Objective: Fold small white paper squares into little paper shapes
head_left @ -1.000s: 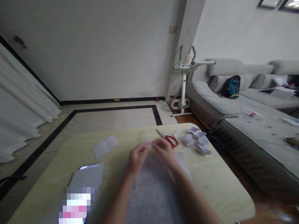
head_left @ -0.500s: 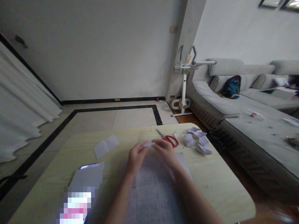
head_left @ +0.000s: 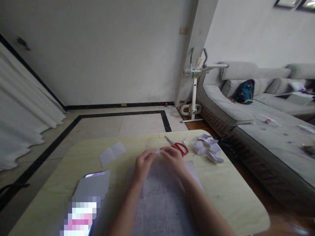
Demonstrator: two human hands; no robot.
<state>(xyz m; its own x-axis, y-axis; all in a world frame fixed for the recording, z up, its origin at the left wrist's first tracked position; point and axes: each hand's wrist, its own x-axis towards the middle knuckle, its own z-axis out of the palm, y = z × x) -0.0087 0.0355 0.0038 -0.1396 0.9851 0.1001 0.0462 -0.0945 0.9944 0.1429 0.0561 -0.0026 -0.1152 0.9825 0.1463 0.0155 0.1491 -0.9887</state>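
Between my fingertips is a small piece of folded white paper [head_left: 158, 152], mostly covered by the fingers. My left hand [head_left: 145, 163] pinches its left side, and my right hand [head_left: 174, 159] pinches its right side. Both hands are over the far end of a large sheet of paper [head_left: 162, 203] with dense writing, which lies on the wooden table under my forearms. Red-handled scissors [head_left: 181, 149] rest just beyond my right hand, blades pointing away to the left.
Several folded paper pieces [head_left: 199, 148] sit at the table's far right. A creased white sheet [head_left: 112, 154] lies at the far left. Nearer on the left are stacked paper [head_left: 92, 185] and a lit phone screen [head_left: 81, 213], blurred out. A grey sofa [head_left: 261, 137] stands to the right.
The folded paper showed wider between my fingers half a second ago; now the fingertips are closer together and cover more of it. The other things on the table stay put.
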